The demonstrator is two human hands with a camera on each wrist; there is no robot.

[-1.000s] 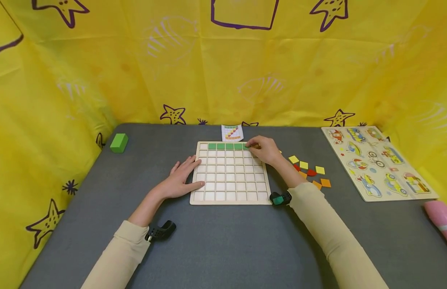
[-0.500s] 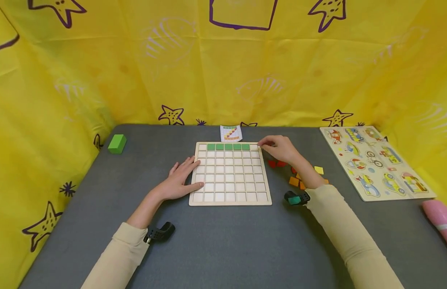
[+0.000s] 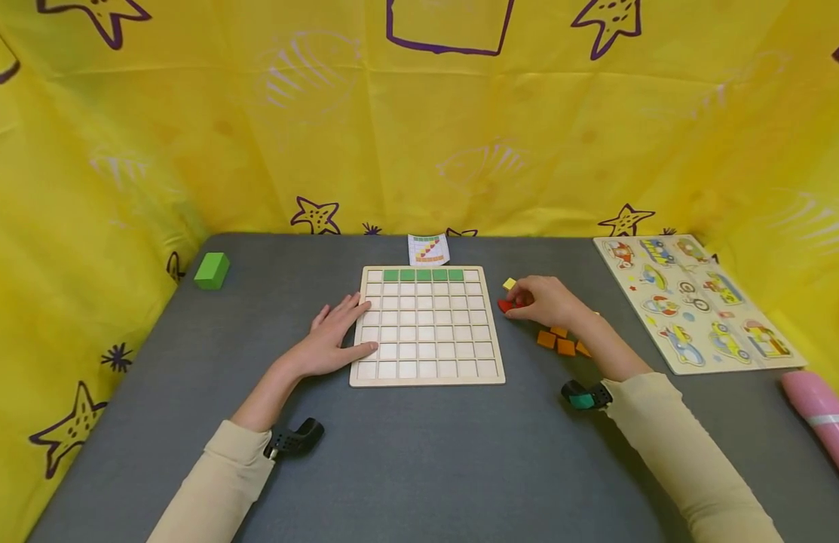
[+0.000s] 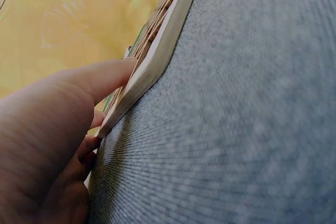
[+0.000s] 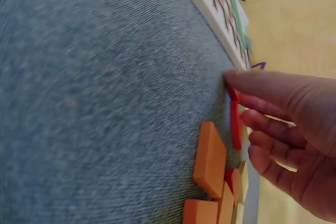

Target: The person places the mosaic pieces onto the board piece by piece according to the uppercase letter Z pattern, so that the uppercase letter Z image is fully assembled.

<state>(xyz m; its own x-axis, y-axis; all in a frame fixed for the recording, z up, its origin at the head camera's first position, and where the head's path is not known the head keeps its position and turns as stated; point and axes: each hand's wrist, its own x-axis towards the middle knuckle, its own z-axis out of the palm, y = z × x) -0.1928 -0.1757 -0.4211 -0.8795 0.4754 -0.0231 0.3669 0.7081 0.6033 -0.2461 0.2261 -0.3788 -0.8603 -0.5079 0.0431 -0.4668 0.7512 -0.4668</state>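
A wooden grid board (image 3: 426, 383) lies on the table, with several green tiles (image 3: 424, 276) side by side in its top row. My left hand (image 3: 327, 343) rests on the board's left edge, fingers spread and thumb over the rim; the left wrist view shows the thumb (image 4: 113, 74) at the rim. Right of the board, my right hand (image 3: 546, 302) is down at the red tiles. Its thumb and forefinger pinch a red tile (image 5: 231, 92), while another red tile (image 5: 235, 125) lies just beside it. The other fingers of this hand are loosely bent.
Orange tiles (image 3: 546, 339) lie below the right hand, and a yellow tile (image 3: 509, 284) above it. A pattern card (image 3: 429, 250) stands behind the board. A green block (image 3: 212, 271) is far left; a picture puzzle (image 3: 697, 302) and a pink object (image 3: 816, 403) are right.
My right hand has left the end of the green row, where a green tile now lies, and moved right and down to the red tiles. The left hand stays on the board.
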